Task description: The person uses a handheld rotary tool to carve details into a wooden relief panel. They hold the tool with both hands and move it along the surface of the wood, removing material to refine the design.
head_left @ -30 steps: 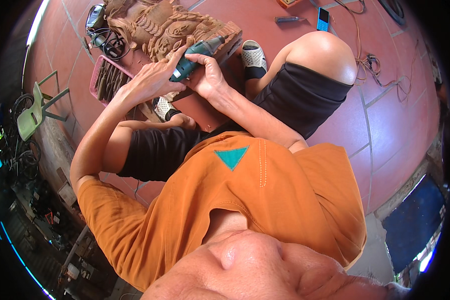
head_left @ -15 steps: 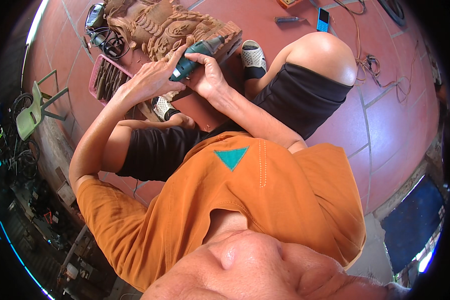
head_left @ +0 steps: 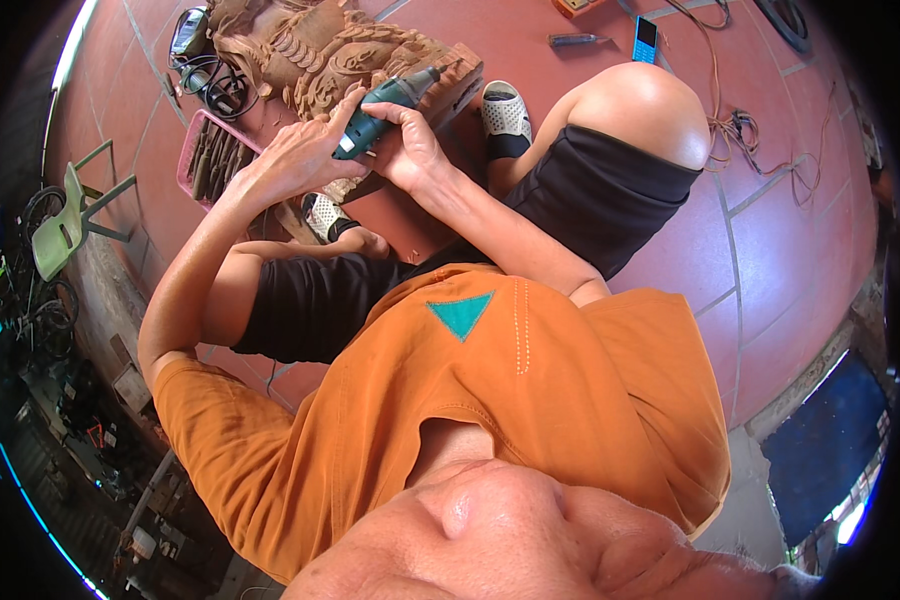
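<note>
A green rotary grinder (head_left: 373,122) with a grey nose and a thin bit lies slantwise between my two hands, its nose toward the far right. My left hand (head_left: 305,152) is closed round its rear end from the left. From the right, my right hand (head_left: 408,150) grips the body, with the thumb along its top. Just beyond stands a brown wood carving (head_left: 320,62) with dense raised relief. The bit is over the carving's right end in the picture; whether it touches the wood I cannot tell.
A pink basket (head_left: 186,158) holds several chisel-like tools (head_left: 218,165) on my left. Past it sit a dark corded device (head_left: 190,35) and a green chair (head_left: 60,232). A blue phone (head_left: 646,40), a hand tool (head_left: 575,40) and orange cord (head_left: 715,80) lie on the red tiles at right.
The grinder and both hands have shifted slightly up and to the left. Its thin bit shows more plainly now. My grip looks the same.
</note>
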`<state>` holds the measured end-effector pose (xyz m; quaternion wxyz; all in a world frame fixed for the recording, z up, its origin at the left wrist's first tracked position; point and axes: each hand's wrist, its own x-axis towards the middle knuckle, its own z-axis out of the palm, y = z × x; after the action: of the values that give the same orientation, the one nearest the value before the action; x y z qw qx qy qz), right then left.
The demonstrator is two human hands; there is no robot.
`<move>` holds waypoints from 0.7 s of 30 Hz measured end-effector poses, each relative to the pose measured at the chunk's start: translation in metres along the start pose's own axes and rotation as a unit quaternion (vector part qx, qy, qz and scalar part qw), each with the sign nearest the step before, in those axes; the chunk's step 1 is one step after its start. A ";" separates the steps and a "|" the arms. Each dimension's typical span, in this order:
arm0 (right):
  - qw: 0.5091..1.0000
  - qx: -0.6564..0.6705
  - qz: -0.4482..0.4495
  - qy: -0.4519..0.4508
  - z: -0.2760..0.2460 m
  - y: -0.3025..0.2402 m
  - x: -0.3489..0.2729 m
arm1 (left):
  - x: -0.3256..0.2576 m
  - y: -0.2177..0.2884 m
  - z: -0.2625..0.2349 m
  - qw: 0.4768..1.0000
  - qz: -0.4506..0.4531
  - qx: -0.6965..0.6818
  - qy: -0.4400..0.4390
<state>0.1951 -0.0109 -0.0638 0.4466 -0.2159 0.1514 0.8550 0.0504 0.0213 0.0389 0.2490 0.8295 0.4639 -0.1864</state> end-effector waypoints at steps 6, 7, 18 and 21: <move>1.000 -0.017 -0.005 0.006 0.003 -0.001 -0.001 | -0.001 -0.002 0.002 1.000 0.001 -0.001 0.004; 1.000 -0.017 -0.002 0.002 0.002 -0.001 0.001 | -0.001 -0.002 0.001 1.000 -0.003 0.000 0.001; 1.000 -0.015 0.004 -0.014 0.002 -0.003 0.002 | -0.003 -0.001 0.003 0.999 0.012 0.003 0.031; 0.999 -0.039 -0.033 0.001 0.008 -0.001 -0.003 | -0.003 -0.002 0.004 0.999 0.015 0.005 0.036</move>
<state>0.1955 -0.0093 -0.0552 0.4659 -0.2387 0.1115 0.8447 0.0473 0.0181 0.0367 0.2312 0.8436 0.4592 -0.1551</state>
